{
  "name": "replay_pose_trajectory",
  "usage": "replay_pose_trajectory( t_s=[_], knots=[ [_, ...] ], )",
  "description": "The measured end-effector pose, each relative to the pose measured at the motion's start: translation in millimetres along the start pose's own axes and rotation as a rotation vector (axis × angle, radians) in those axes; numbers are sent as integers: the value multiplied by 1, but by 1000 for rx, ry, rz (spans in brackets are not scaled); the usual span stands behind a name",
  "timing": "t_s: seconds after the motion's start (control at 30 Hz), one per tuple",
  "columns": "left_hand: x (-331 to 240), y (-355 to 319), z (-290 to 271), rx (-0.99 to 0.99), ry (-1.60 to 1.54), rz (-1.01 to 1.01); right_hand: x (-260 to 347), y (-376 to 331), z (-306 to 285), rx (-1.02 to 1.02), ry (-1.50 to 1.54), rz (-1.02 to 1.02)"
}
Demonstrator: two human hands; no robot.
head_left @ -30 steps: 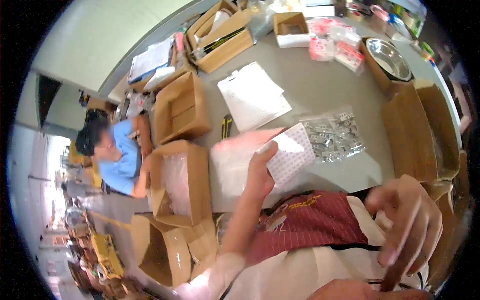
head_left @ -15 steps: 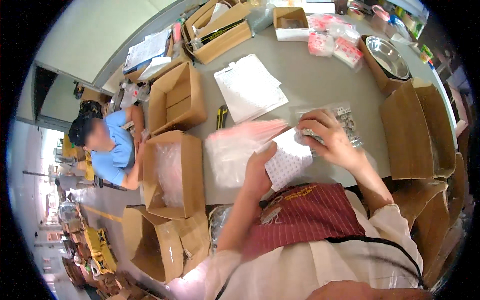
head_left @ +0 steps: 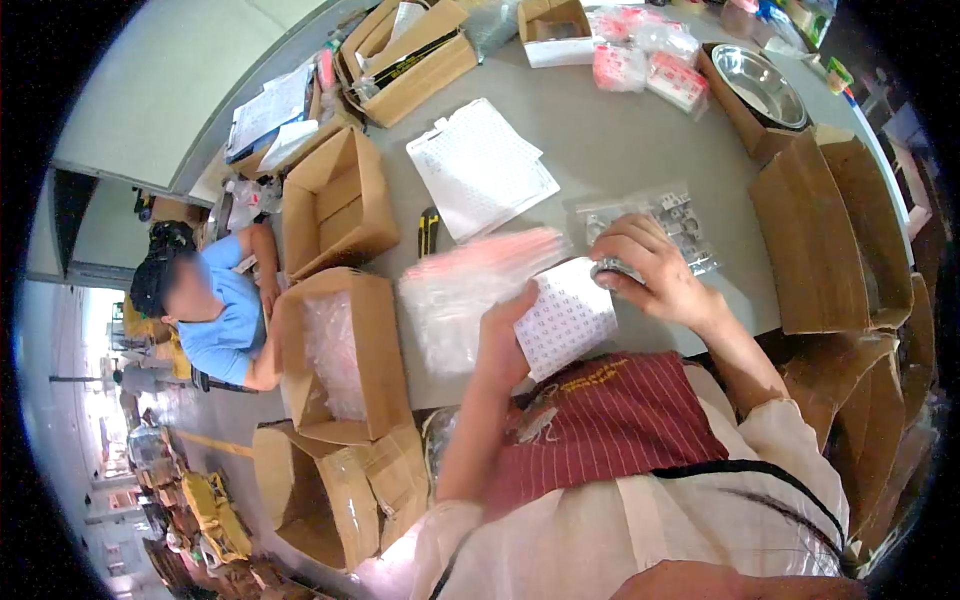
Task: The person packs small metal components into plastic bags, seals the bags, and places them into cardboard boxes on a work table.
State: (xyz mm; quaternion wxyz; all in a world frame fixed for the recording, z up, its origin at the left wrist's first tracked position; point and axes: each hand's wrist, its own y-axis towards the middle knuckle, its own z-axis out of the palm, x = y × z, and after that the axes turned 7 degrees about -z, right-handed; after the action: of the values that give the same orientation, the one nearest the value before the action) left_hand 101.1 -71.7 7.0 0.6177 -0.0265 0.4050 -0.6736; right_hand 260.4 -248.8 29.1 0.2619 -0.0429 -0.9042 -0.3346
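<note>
My left hand (head_left: 507,335) grips a white sheet of small printed labels (head_left: 567,320) by its left edge, above the front of the table. At the sheet's upper right corner, my right hand (head_left: 652,268) is closed with its thumb and fingers around a small grey metal part (head_left: 612,268), of which only a curved edge shows. Just beyond that hand lies a clear plastic bag (head_left: 690,232) with several small metal pieces. To the left of the sheet is a stack of clear zip bags (head_left: 455,310) with reddish tops, partly behind my left hand.
A clipboard with papers (head_left: 480,170) and a yellow-black utility knife (head_left: 428,232) lie farther back. Cardboard boxes (head_left: 340,205) line the left side; a tall carton (head_left: 815,250) stands right. A steel bowl (head_left: 760,88) sits back right. A person in blue (head_left: 225,315) works at the left.
The label sheet has tilted to face upward more, and my left hand has shifted slightly left. My right hand's fingers have curled in, and the metal part now shows. The whole view has shifted slightly.
</note>
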Motion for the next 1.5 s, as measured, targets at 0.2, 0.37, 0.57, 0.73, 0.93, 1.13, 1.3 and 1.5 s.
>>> replay_pose_trajectory(
  t_s=[0.2,0.37,0.57,0.73,0.93,1.13,1.3,1.5],
  knots=[
    [1,-1,9,-45,48,-18,-6,-8,-2,34,-13,-41],
    [8,9,-2,-53,8,-39,-14,-22,3,-32,37,-24],
    [12,23,-16,-76,-14,-93,-137,-101,-8,-87,-261,402],
    [13,26,-9,-31,-18,-134,-179,-135,2,23,-512,449],
    [15,30,-4,-49,48,-83,-172,-109,2,-116,-524,737],
    [13,32,-8,-71,17,-103,-49,-45,12,-55,-154,77],
    [15,27,-6,-17,25,-93,-27,-31,27,19,-84,-33],
    [11,12,10,59,202,-56,-25,-29,30,10,-43,13]
  ],
)
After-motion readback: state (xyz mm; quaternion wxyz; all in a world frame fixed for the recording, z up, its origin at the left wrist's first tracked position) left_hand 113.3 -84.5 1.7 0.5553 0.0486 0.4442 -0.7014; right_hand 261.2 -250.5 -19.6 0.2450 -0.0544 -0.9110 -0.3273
